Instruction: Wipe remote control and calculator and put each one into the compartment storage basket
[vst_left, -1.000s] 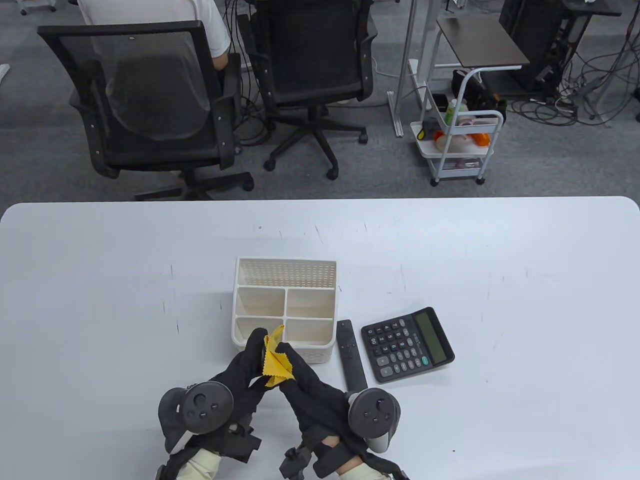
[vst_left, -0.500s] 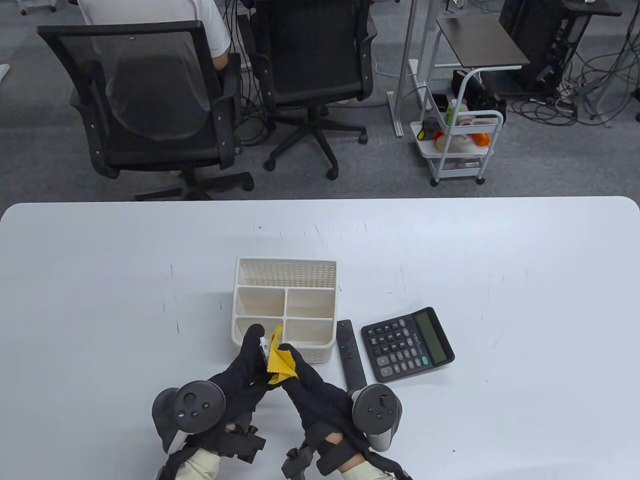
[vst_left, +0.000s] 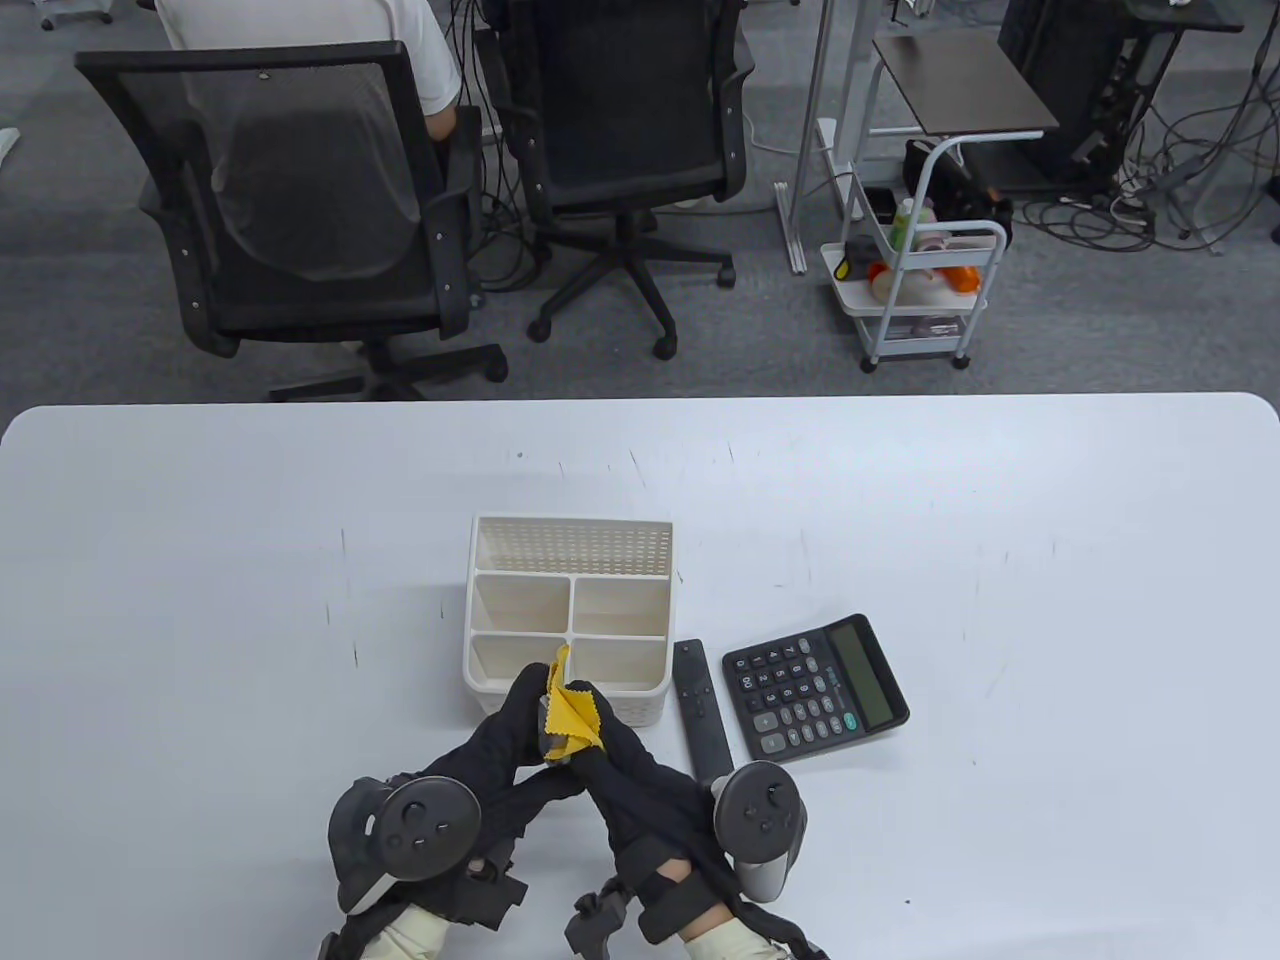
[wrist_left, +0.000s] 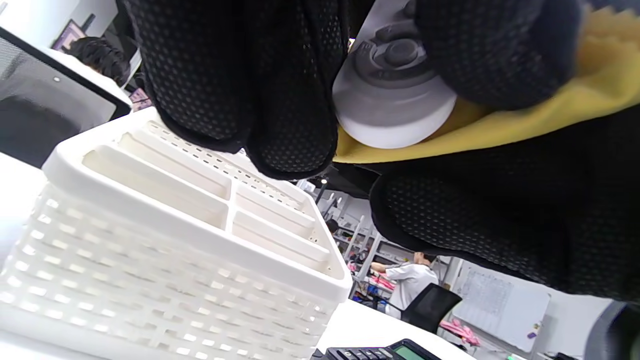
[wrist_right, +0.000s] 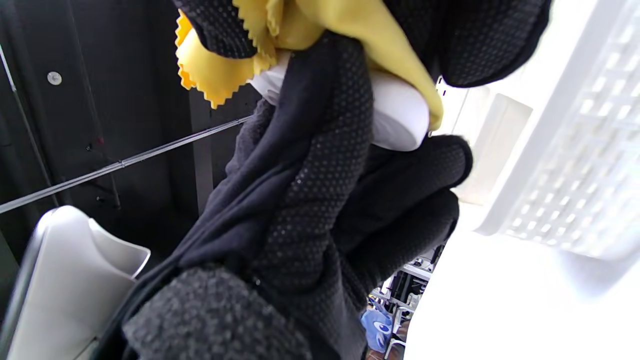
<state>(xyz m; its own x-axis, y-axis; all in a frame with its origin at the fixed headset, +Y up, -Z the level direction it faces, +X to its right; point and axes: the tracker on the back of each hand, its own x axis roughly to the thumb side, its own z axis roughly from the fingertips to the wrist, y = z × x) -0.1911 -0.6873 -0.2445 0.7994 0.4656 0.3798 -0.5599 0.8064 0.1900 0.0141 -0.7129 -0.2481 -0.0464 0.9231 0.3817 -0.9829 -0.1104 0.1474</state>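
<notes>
Both hands meet at lower middle of the frame: left hand (vst_left: 505, 725) grips a small white remote (wrist_left: 392, 107), right hand (vst_left: 625, 770) rubs it w/ a yellow cloth (vst_left: 572, 712). Wiping step, I think. Next: drop it in the basket (vst_left: 480, 600). Calculator (vst_left: 815, 687) and a black remote (vst_left: 700, 710) wait on the counter, right of the basket.

The white table (vst_left: 200, 620) carries three items, all near its front edge. The white compartment storage basket (vst_left: 568, 610) stands directly ahead of the two hands, its perforated near wall just beyond the fingertips and its compartments empty. The black remote control (vst_left: 700, 705) lies flat to the right of the basket, just beside the right hand with its near end under that hand's tracker, and the black calculator (vst_left: 815, 688) lies face up immediately right of the remote, further out from the right hand.
</notes>
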